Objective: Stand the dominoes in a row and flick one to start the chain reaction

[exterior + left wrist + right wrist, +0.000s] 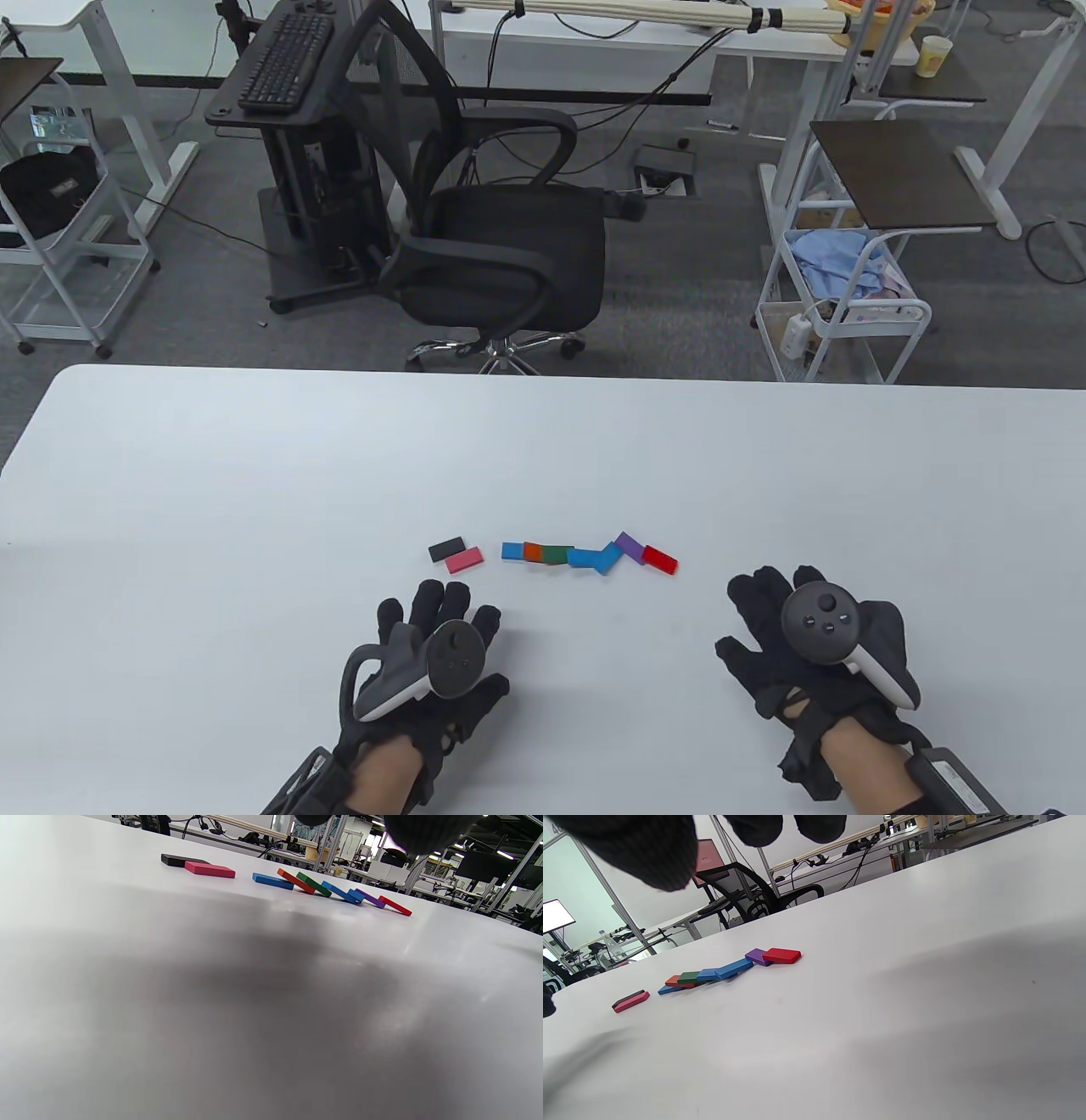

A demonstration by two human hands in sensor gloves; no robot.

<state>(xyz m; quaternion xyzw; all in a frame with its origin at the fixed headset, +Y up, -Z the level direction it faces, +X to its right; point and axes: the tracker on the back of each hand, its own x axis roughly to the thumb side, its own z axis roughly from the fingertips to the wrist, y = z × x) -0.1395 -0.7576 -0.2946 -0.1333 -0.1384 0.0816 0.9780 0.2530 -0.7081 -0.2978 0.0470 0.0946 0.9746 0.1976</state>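
Observation:
Several coloured dominoes lie toppled in a line on the white table. From left to right I see a black domino, a pink domino, then a blue one, orange, green, two more blue, a purple domino and a red domino; those from the blue one on lean on one another. My left hand rests flat below the black and pink pair, fingers spread, holding nothing. My right hand rests flat to the right of the red domino, also holding nothing.
A black office chair stands beyond the table's far edge. A white wire cart is at the back right, a keyboard stand at the back left.

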